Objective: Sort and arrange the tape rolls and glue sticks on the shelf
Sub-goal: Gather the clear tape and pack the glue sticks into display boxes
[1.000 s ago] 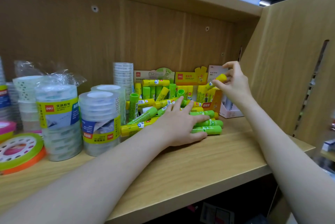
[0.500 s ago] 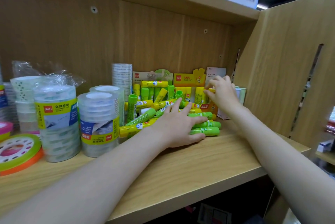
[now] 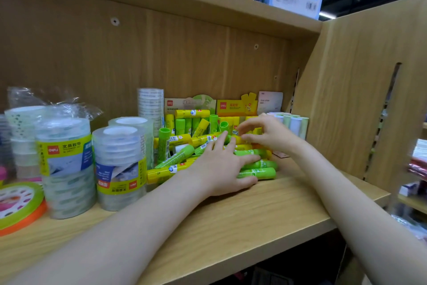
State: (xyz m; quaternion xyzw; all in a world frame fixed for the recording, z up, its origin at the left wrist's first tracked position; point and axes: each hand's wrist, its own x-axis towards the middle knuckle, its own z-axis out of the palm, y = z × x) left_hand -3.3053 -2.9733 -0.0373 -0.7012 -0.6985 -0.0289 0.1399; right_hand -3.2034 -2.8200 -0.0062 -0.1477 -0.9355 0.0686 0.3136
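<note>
Head view looks down along both my forearms to a wooden shelf (image 3: 265,215). At the middle of the frame lies a heap of glue sticks (image 3: 184,144), yellow and green, some lying crosswise, a few standing upright toward the back.

My left hand (image 3: 221,167) lies flat on the right part of that heap, palm down, its fingers (image 3: 220,139) straight and spread, pressing on the sticks. Three green sticks (image 3: 258,172) poke out from under it toward the right, stacked one before the other at the shelf's front side of the heap.

My right hand (image 3: 268,133) hovers just above and behind the left, over the back right of the heap. Its fingers are curled, thumb and forefinger close together at a yellow stick (image 3: 238,139); the blur keeps me from telling whether they pinch it or only touch it.

Left of the heap stand wrapped stacks of clear tape rolls (image 3: 120,164), touching one another, with a taller thin stack behind. At the lower left edge lies a flat roll with green and orange rims (image 3: 20,206). Behind the heap, cardboard display boxes (image 3: 235,105) lean against the back panel, and pale capped sticks (image 3: 293,123) stand at the far right corner.
</note>
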